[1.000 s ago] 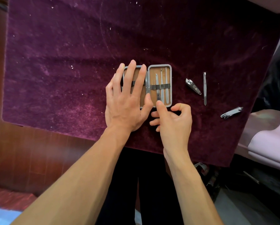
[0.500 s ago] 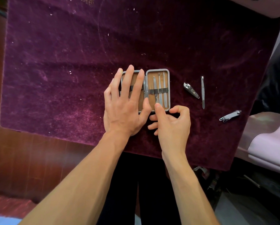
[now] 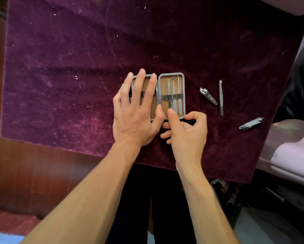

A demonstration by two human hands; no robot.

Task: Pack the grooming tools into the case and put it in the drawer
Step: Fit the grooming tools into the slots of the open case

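Note:
A small metal grooming case [image 3: 183, 88] lies open flat on the purple cloth. My left hand [image 3: 138, 110] rests flat on its left half, fingers spread, covering most of it. The right half holds three thin steel tools [image 3: 174, 93] under a dark elastic strap. My right hand [image 3: 184, 131] sits at the case's near edge, thumb tip pressing on the lower end of the leftmost tool, other fingers curled. To the right of the case, loose on the cloth, lie a small nail clipper [image 3: 208, 95], tweezers [image 3: 221, 97] and a larger nail clipper [image 3: 251, 123].
The purple velvet cloth [image 3: 77, 67] covers the table; its near edge runs just past my wrists. A wooden floor shows at the left. A pale pink cushioned seat [image 3: 293, 155] stands at the right. No drawer is in view.
My right thumb has stayed on the lower end of the leftmost tool in the case. Both hands keep their places; only the camera view has shifted slightly.

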